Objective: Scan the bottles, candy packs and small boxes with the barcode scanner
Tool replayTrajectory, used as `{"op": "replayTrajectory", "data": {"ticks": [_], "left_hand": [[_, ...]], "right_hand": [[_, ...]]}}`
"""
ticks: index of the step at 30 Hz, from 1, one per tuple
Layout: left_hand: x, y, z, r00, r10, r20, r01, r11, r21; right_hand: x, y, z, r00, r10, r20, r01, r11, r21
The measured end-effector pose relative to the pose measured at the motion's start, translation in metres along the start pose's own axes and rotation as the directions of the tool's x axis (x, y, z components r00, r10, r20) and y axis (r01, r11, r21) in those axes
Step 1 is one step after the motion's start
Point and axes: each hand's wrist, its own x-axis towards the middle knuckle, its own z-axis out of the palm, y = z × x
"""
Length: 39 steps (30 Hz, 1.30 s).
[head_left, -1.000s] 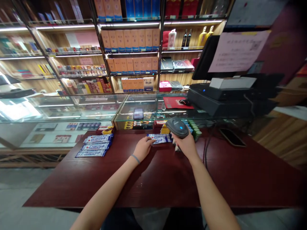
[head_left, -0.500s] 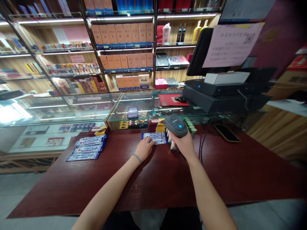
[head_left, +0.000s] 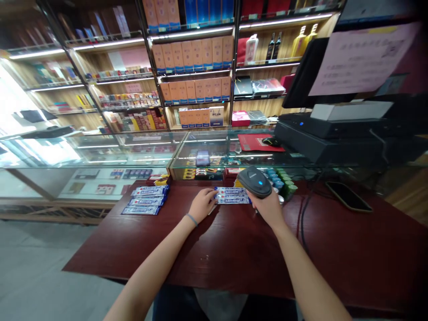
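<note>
My right hand point(head_left: 268, 208) grips a dark grey barcode scanner point(head_left: 254, 180) with a small blue light on top. It is held above the right end of a row of blue-and-white packets point(head_left: 232, 195) lying flat. My left hand point(head_left: 202, 205) rests on the table, its bent fingers spread a little and touching the left end of these packets. A thin pale edge shows under its thumb side; what it is I cannot tell. Further left lies a second overlapping pile of blue-and-white packets point(head_left: 145, 200).
Blue and green cylindrical packs point(head_left: 284, 182) stand right of the scanner. A black cable point(head_left: 303, 218) and a phone point(head_left: 348, 196) lie on the dark red table point(head_left: 200, 263). Behind are a glass counter point(head_left: 150, 154), a red mat point(head_left: 257, 142) and a monitor point(head_left: 306, 73) above black equipment.
The view has turned left, so the scene sits further right. My left hand has slid left off the top of the packets to their end. The scanner stays in my right hand.
</note>
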Motion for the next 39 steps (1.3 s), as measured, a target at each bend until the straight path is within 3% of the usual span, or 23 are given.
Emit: {"op": "replayTrajectory", "data": {"ticks": [4,9,13,19,27,31,35,37,39], "left_hand": [[-0.029,-0.034,-0.041,0.995,-0.063,-0.071,0.068,0.996,0.062],[-0.078,-0.078,-0.088,0.981,-0.149,-0.121,0.167,0.973,0.161],[-0.117,-0.104,-0.125,0.972,-0.204,-0.116,0.229,0.936,0.267],[-0.168,-0.134,-0.168,0.96,-0.255,-0.118,0.281,0.882,0.378],[-0.188,-0.147,-0.176,0.934,-0.327,-0.144,0.357,0.864,0.355],[-0.185,-0.143,-0.178,0.938,-0.321,-0.13,0.346,0.872,0.345],[-0.173,-0.128,-0.179,0.942,-0.268,-0.203,0.316,0.911,0.264],[-0.159,-0.113,-0.175,0.911,-0.292,-0.291,0.338,0.933,0.124],[-0.138,-0.096,-0.165,0.83,-0.403,-0.387,0.395,0.913,-0.103]], "right_hand": [[-0.006,0.005,0.021,1.0,-0.012,0.011,0.011,0.999,0.034],[-0.024,0.0,0.047,0.991,-0.048,0.127,0.046,0.999,0.019],[-0.042,-0.011,0.063,0.956,-0.028,0.292,0.047,0.997,-0.058],[-0.06,-0.019,0.083,0.896,-0.032,0.442,0.107,0.983,-0.147],[-0.069,-0.016,0.092,0.83,-0.078,0.552,0.231,0.949,-0.213],[-0.07,-0.014,0.092,0.848,-0.085,0.523,0.232,0.947,-0.223],[-0.067,-0.015,0.087,0.882,-0.092,0.463,0.188,0.968,-0.167],[-0.065,-0.017,0.083,0.895,-0.089,0.436,0.162,0.978,-0.132],[-0.062,-0.02,0.079,0.907,-0.082,0.414,0.141,0.983,-0.114]]}}
